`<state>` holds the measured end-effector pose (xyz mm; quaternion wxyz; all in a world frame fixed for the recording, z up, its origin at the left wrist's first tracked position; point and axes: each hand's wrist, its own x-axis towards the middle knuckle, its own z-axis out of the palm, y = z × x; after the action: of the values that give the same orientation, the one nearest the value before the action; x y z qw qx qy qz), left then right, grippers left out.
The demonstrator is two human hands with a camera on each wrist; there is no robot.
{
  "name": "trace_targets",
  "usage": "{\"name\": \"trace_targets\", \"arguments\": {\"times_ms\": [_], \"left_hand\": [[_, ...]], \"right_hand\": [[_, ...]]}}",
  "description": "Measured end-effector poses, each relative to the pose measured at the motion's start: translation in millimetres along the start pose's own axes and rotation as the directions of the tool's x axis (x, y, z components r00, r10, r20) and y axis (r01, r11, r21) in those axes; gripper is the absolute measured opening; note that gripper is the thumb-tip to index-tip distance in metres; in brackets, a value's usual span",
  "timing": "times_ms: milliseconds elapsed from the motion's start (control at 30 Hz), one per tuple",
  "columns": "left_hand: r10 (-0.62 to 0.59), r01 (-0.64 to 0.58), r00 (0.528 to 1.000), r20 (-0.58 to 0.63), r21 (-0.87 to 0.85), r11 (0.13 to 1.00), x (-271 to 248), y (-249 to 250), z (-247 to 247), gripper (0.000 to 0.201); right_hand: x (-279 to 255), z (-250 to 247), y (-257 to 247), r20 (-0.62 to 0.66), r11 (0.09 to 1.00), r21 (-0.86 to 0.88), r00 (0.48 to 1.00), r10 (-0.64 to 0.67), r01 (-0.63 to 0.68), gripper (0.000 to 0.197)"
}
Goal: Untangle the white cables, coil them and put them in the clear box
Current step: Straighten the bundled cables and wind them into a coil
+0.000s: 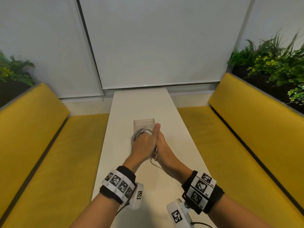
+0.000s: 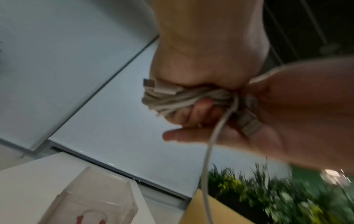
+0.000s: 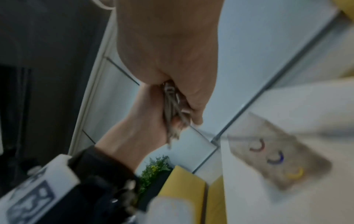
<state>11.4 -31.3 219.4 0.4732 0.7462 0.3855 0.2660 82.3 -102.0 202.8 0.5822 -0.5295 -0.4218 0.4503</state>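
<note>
A coil of white cables [image 1: 141, 132] is held over the white table [image 1: 125, 162], just in front of the clear box [image 1: 144, 122]. My left hand [image 1: 144, 137] grips the coil with its fingers [image 2: 193, 112] curled round the bundle [image 2: 178, 98]. Pressed against it from the right, my right hand [image 1: 162, 145] pinches the cable strands [image 3: 170, 106] at the same spot. A metal plug [image 2: 249, 123] lies against the right palm, and one loose strand [image 2: 209, 151] hangs down. The right fingertips are hidden in the head view.
Several small coloured rings [image 3: 275, 159] lie inside the clear box [image 3: 281, 151]. Yellow benches [image 1: 49, 145] run along both sides of the narrow table, and plants [image 1: 271, 63] stand behind them. White blinds [image 1: 156, 46] close off the far end.
</note>
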Motion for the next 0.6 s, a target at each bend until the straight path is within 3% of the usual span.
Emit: {"name": "trace_targets", "arguments": {"times_ms": [67,200,300,433,600], "left_hand": [[0.041,-0.047,0.995,-0.095,-0.069,0.997,1,-2,5,0.091],[0.086,-0.121,0.988,-0.131,-0.29,0.949,-2,-1,8,0.062],[0.094,-0.14,0.983,-0.156,-0.323,0.936,-2,1,5,0.036],[0.034,-0.071,0.995,-0.089,-0.468,0.881,5,9,-12,0.034],[0.094,-0.094,0.995,-0.03,-0.573,0.814,7,23,-21,0.034]], "right_hand": [[-1,5,2,-0.046,0.999,0.02,0.998,-0.046,0.047,0.051],[-1,3,8,-0.05,0.993,0.044,0.993,-0.107,0.109,0.052],[2,-7,5,0.026,0.993,0.055,0.994,-0.11,0.108,0.062],[2,-22,6,0.152,0.996,0.089,0.988,-0.02,0.006,0.086],[-11,-18,7,0.326,0.986,-0.164,0.944,0.05,0.004,0.05]]}}
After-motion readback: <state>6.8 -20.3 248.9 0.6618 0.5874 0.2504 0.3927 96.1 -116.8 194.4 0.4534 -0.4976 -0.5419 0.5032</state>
